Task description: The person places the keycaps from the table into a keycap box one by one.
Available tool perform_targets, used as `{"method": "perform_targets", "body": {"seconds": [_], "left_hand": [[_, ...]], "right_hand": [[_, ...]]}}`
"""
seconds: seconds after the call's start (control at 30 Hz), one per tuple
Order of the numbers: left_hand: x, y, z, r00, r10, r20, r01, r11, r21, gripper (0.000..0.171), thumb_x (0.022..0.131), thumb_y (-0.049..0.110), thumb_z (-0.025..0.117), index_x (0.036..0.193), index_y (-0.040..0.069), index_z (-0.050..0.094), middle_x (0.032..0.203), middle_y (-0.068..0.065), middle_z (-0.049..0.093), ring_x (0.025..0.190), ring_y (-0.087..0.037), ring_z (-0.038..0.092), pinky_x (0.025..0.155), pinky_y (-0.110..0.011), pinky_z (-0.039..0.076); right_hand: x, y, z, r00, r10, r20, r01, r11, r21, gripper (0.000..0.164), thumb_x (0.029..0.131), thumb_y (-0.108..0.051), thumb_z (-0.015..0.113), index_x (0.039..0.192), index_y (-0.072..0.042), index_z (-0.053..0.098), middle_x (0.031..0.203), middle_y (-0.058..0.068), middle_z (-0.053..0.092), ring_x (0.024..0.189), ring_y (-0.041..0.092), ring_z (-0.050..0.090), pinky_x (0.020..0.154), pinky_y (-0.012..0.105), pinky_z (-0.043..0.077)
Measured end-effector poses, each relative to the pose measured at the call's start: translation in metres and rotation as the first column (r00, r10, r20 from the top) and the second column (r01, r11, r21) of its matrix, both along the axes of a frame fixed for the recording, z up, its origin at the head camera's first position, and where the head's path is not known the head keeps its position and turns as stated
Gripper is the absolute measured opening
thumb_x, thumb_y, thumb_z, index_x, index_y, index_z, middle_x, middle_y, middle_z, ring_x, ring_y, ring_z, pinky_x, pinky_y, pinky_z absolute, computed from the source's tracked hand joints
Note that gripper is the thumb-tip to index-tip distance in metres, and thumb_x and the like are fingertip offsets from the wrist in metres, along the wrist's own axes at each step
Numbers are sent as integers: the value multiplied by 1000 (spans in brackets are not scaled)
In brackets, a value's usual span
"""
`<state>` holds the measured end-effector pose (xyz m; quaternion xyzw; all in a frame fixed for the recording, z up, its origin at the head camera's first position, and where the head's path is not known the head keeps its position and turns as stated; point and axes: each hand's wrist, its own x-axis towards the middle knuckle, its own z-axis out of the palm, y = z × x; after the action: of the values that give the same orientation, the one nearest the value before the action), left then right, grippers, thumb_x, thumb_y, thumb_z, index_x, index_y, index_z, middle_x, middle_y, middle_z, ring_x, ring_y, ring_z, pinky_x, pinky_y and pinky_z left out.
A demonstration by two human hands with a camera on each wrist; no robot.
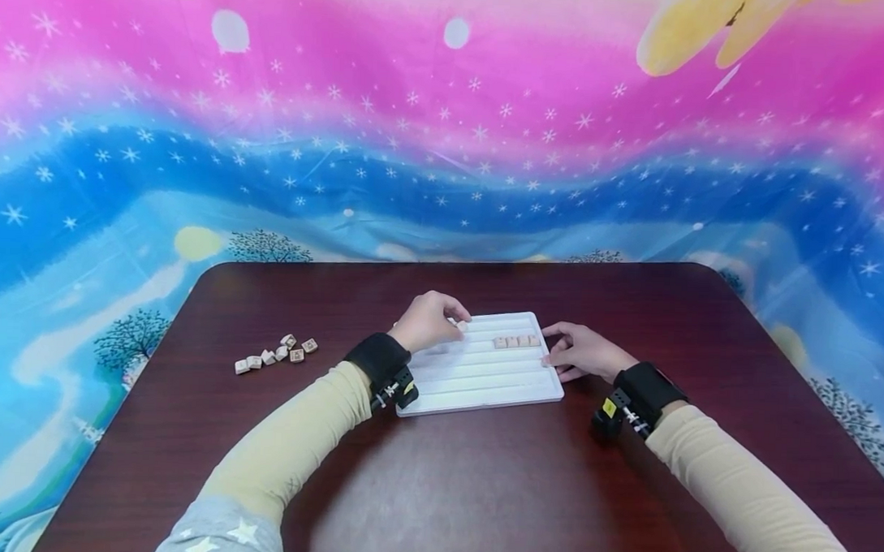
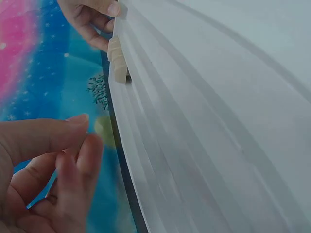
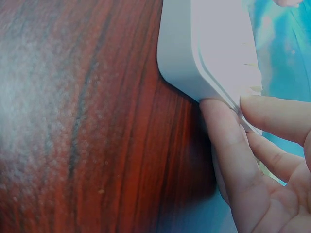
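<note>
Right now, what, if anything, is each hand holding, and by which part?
The right hand grips the white, rectangular ridged tray by its right edge; whether the left hand holds anything cannot be told.

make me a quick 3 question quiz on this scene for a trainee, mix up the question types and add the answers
1. True or false: the person's right hand touches the edge of the white tray.
2. Multiple choice: how many tiles sit in the row of tiles near the tray's right edge?
A) two
B) four
C) seven
3. Short answer: which hand is nearer the loose tiles lying on the table?

Key:
1. True; its fingers are on the edge.
2. B, four.
3. The left hand.
</note>
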<state>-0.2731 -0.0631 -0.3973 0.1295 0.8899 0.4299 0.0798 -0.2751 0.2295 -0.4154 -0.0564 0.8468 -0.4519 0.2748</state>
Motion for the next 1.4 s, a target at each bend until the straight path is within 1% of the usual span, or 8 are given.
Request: {"method": "perform_targets", "body": {"seconds": [0.13,0.3,0.47,0.63,0.87,1.03,1.17,1.4], "left_hand": [[-1,6,1,1000,-15,-7,15,999,-41,25,84,-2,81,108,3,79,102,-7,74,96,-23,68,85,-33,54],[-3,12,1,1000,-16,7,17,998,-61,24,85,-3,80,108,3,79,103,-6,75,100,-25,67,85,-33,54],[-6,19,-2,999,-30,19,31,997,-73,22,85,-4,80,106,3,79,101,-7,76,102,-25,68,83,-32,55],[-7,27,-5,998,-44,37,48,992,-113,24,84,-5,80,106,3,80,102,-8,76,102,-24,67,85,-32,54],[-3,37,-3,996,-88,10,89,980,-178,23,86,-5,78,107,3,80,105,-9,75,104,-24,67,88,-33,54],[-4,41,-4,995,-96,-8,93,976,-195,22,86,-3,79,106,4,80,104,-9,75,102,-23,67,88,-33,54],[-6,43,-7,995,-99,-14,95,976,-198,22,85,-4,79,104,4,81,102,-8,76,98,-22,68,85,-31,54],[-5,46,-8,995,-96,-25,89,973,-213,21,83,-6,80,102,3,80,95,-7,74,91,-21,65,81,-30,53]], "right_hand": [[0,0,-2,1000,-3,1,3,1000,-5,64,99,-4,67,152,8,34,97,16,57,74,20,63,68,33,59],[-1,-1,-3,1000,-8,5,8,1000,-1,64,99,-4,68,152,8,34,97,16,57,74,20,63,69,33,60],[-1,0,-3,1000,-9,0,9,1000,3,63,99,-4,67,152,8,34,98,16,57,74,20,63,69,33,60],[-1,0,-4,1000,-6,2,7,1000,-2,64,99,-4,68,152,8,34,98,16,58,74,20,63,69,33,60],[-1,-1,-5,1000,-5,-5,5,1000,6,64,99,-5,68,152,7,35,98,17,57,74,20,63,70,33,60],[-1,0,-3,1000,-2,-6,2,1000,6,64,99,-4,68,152,7,34,98,17,57,73,20,62,70,33,60],[-1,0,-2,1000,3,-14,-3,1000,11,64,99,-4,68,152,8,34,98,17,57,73,19,62,70,33,60],[-2,2,-1,1000,5,-14,-5,1000,11,64,99,-4,67,152,8,34,98,18,57,73,20,62,70,33,60]]}}
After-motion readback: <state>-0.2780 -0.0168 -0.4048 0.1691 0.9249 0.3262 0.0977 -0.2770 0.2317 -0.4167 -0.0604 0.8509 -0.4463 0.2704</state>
